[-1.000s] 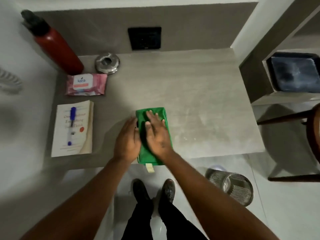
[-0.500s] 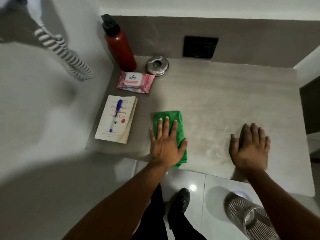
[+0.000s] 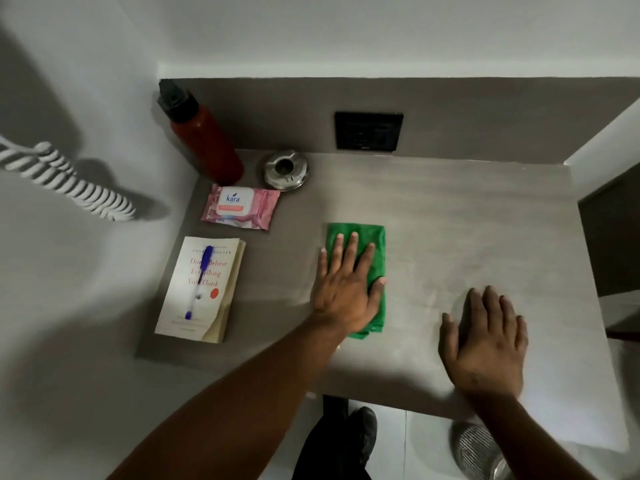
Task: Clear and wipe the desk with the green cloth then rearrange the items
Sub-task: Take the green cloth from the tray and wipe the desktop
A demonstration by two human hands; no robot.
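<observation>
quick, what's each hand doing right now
Left hand: open, flat on the green cloth, pressing it to the desk.
Right hand: open, palm down on the bare desk, holding nothing.

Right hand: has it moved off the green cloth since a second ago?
Yes. The right hand left the green cloth and went rightward, now flat on the bare desk, farther from the book. The left hand presses the cloth.

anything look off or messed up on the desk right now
Little stands out. The book's lower right cover corner is curled up, and a blue pen lies loose on its cover. The bottle stands upright, nothing has spilled, and the left hand lies flat on the green cloth.
</observation>
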